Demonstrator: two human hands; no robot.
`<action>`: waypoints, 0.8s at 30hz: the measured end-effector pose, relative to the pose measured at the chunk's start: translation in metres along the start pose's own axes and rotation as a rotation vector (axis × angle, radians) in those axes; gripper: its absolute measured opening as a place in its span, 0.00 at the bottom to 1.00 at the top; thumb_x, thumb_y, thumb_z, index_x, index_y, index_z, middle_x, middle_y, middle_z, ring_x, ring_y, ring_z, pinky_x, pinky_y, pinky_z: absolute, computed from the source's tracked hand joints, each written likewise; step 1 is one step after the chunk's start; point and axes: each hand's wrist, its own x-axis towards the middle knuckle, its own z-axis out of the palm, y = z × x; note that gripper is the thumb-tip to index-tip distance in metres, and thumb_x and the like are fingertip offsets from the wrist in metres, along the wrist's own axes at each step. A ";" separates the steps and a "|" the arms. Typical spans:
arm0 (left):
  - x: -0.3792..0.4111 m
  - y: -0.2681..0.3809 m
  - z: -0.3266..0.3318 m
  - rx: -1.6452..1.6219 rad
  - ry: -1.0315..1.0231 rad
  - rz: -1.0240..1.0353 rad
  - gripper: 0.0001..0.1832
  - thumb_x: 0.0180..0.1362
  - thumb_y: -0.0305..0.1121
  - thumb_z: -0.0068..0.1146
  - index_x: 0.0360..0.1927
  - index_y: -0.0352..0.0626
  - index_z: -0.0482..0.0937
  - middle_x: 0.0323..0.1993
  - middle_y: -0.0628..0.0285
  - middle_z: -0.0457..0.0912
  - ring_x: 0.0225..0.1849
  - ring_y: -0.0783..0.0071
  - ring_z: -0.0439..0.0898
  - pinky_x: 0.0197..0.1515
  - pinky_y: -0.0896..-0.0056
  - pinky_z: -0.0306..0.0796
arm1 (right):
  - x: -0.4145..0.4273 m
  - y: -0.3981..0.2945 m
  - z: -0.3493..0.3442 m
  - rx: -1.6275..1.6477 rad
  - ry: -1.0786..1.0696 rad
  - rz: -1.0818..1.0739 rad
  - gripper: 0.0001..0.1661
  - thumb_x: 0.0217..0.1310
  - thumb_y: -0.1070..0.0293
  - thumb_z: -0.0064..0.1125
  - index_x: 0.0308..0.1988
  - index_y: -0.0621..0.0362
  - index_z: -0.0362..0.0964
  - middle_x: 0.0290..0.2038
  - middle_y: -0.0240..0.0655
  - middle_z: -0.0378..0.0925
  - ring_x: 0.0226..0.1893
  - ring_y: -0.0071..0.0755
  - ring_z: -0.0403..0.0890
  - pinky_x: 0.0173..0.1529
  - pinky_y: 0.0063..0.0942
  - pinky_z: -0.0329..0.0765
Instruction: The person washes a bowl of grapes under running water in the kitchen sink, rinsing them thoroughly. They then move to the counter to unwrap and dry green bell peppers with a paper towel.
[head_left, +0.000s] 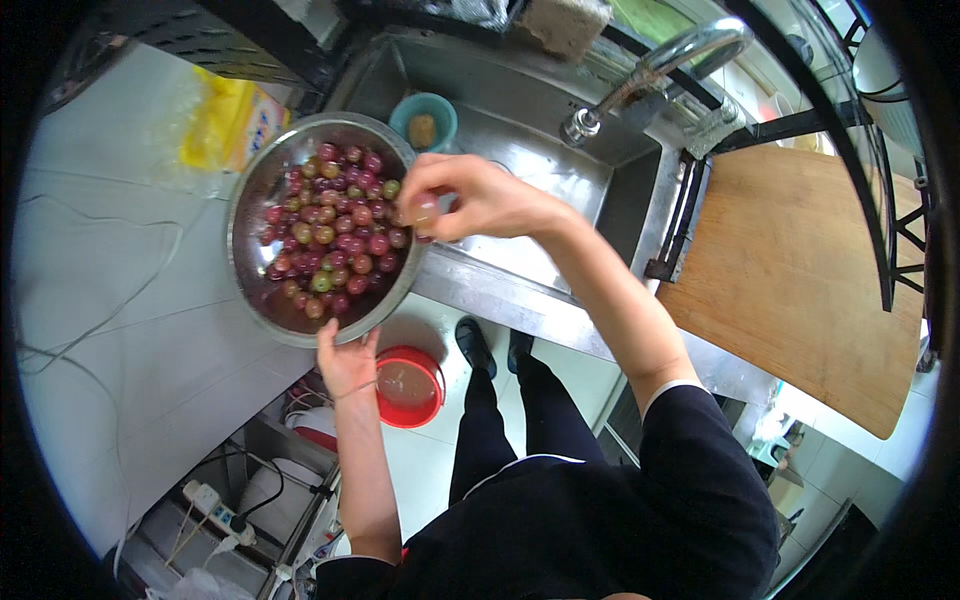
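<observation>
A large stainless steel bowl (251, 289) holds many red and green grapes (337, 225). It sits at the left of the sink, over the counter's edge. My left hand (349, 360) grips the bowl's near rim, thumb on the rim side and fingers partly hidden beneath. My right hand (469, 199) is at the bowl's right rim, pinching a pale reddish grape (425, 211) between thumb and fingers. Just beyond, in the sink's corner, a small teal bowl (442, 112) holds a brownish lump (421, 131).
The steel sink (540, 157) has a chrome faucet (637, 82) over it. A wooden board (787, 277) lies on the right. A yellow package (225, 120) and a loose cable are on the left counter. A red bucket (409, 424) of cloudy liquid stands on the floor; a power strip (217, 512) is lower left.
</observation>
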 end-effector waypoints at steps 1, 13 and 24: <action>-0.002 -0.001 0.007 -0.013 0.013 0.032 0.23 0.49 0.33 0.51 0.49 0.37 0.66 0.47 0.54 0.73 0.45 0.58 0.74 0.45 0.55 0.72 | 0.018 0.004 0.010 -0.226 -0.060 -0.020 0.16 0.40 0.75 0.58 0.37 0.61 0.71 0.40 0.40 0.68 0.37 0.36 0.73 0.46 0.29 0.72; 0.003 0.022 -0.003 -0.029 0.092 -0.026 0.22 0.42 0.24 0.52 0.46 0.37 0.69 0.45 0.55 0.74 0.48 0.60 0.73 0.51 0.56 0.68 | -0.050 0.136 -0.023 -0.276 0.555 0.403 0.16 0.57 0.62 0.51 0.44 0.59 0.71 0.40 0.38 0.75 0.42 0.32 0.75 0.47 0.28 0.71; 0.004 0.094 -0.033 0.310 0.192 -0.023 0.26 0.39 0.26 0.50 0.49 0.38 0.67 0.48 0.56 0.72 0.50 0.59 0.71 0.53 0.53 0.67 | -0.041 0.319 -0.018 -0.867 0.127 0.538 0.26 0.46 0.72 0.46 0.49 0.50 0.68 0.46 0.46 0.70 0.46 0.49 0.72 0.50 0.40 0.69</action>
